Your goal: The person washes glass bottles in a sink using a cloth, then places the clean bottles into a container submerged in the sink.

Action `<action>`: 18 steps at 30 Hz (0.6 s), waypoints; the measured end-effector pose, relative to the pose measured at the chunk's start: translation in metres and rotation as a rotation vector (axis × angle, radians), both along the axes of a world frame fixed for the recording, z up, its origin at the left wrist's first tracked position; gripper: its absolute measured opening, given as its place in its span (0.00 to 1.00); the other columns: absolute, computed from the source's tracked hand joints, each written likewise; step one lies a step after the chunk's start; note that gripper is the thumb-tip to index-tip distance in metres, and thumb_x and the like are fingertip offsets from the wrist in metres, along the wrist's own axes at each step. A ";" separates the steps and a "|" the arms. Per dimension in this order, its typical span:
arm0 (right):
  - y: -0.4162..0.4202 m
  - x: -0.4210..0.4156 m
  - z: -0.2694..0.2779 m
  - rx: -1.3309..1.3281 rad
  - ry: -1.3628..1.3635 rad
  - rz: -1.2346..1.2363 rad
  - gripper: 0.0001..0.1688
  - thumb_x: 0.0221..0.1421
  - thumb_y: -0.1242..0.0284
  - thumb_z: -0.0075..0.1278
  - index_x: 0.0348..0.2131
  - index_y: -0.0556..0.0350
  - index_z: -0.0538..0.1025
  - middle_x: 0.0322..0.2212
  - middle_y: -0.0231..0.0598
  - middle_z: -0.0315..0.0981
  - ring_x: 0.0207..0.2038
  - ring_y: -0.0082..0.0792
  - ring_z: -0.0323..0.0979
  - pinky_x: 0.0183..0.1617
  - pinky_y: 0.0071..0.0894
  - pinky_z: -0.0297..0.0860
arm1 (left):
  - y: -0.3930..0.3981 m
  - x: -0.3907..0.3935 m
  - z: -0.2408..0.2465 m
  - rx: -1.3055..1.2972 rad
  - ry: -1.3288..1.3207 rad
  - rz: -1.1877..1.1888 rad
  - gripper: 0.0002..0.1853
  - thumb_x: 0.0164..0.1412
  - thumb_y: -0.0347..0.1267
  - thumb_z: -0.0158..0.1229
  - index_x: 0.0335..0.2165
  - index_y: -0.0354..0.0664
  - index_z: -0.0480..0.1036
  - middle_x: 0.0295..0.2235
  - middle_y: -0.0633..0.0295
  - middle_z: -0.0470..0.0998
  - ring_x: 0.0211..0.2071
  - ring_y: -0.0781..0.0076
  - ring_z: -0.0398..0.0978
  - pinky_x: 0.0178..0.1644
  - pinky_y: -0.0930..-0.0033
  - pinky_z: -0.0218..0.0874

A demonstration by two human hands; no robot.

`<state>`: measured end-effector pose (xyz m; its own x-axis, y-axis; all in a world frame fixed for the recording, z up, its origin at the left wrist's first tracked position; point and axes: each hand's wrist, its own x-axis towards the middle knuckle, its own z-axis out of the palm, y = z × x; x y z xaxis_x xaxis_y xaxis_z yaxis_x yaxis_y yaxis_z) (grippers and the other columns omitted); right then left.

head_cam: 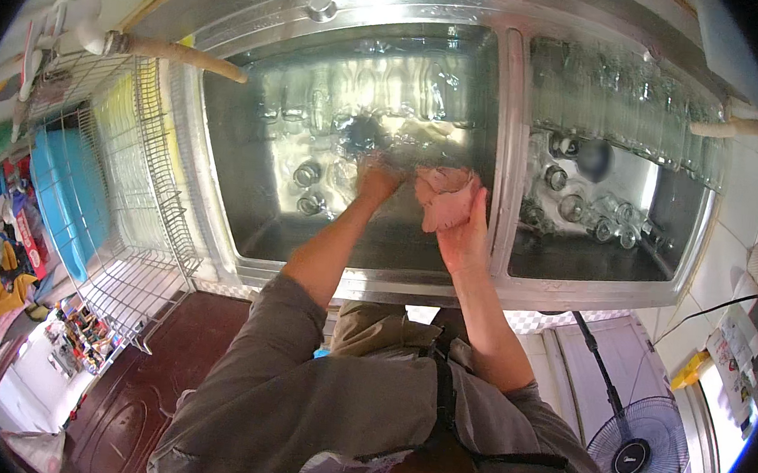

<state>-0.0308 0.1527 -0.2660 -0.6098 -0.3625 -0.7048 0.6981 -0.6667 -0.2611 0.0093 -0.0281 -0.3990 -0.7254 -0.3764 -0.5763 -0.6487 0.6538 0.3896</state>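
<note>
My right hand holds a pink cloth over the left basin, near the divider. My left hand reaches down into the water of the same basin. Its fingers are hidden by ripples and glare, so whether they grip anything is unclear. Beyond both hands, a row of clear glass bottles lies under the water. Two round glass rims or bases show to the left of my left hand. The stainless steel sink has two basins.
More glass bottles are stacked in the right basin, with several loose glass pieces below them. Taps jut in from the left and right. A wire rack stands left, and a fan is at the lower right.
</note>
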 end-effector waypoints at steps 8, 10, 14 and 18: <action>-0.102 0.013 -0.090 0.969 0.945 0.526 0.29 0.61 0.58 0.44 0.54 0.58 0.64 0.52 0.43 0.66 0.56 0.33 0.62 0.58 0.35 0.57 | 0.002 0.030 0.085 0.092 0.100 0.356 0.33 0.42 0.40 0.68 0.42 0.36 0.60 0.34 0.40 0.75 0.36 0.40 0.74 0.38 0.50 0.66; -0.109 0.010 -0.118 0.963 0.845 0.507 0.23 0.57 0.65 0.48 0.49 0.59 0.69 0.48 0.44 0.70 0.52 0.32 0.67 0.53 0.35 0.63 | -0.004 0.028 0.090 0.049 0.136 0.176 0.31 0.44 0.39 0.67 0.41 0.36 0.61 0.33 0.40 0.75 0.35 0.38 0.74 0.38 0.50 0.66; -0.098 -0.036 -0.087 0.326 0.118 0.652 0.10 0.49 0.77 0.53 0.35 0.61 0.75 0.37 0.44 0.76 0.38 0.32 0.76 0.38 0.31 0.72 | -0.016 0.024 0.101 0.127 0.027 0.051 0.25 0.47 0.39 0.63 0.38 0.36 0.65 0.30 0.47 0.77 0.32 0.48 0.77 0.33 0.57 0.68; -0.089 -0.046 -0.089 -0.119 -0.115 0.578 0.13 0.51 0.75 0.50 0.38 0.61 0.74 0.36 0.41 0.75 0.38 0.34 0.75 0.42 0.33 0.72 | -0.022 0.042 0.070 1.461 -0.262 1.005 0.25 0.46 0.42 0.62 0.39 0.37 0.70 0.31 0.51 0.77 0.31 0.58 0.77 0.34 0.61 0.69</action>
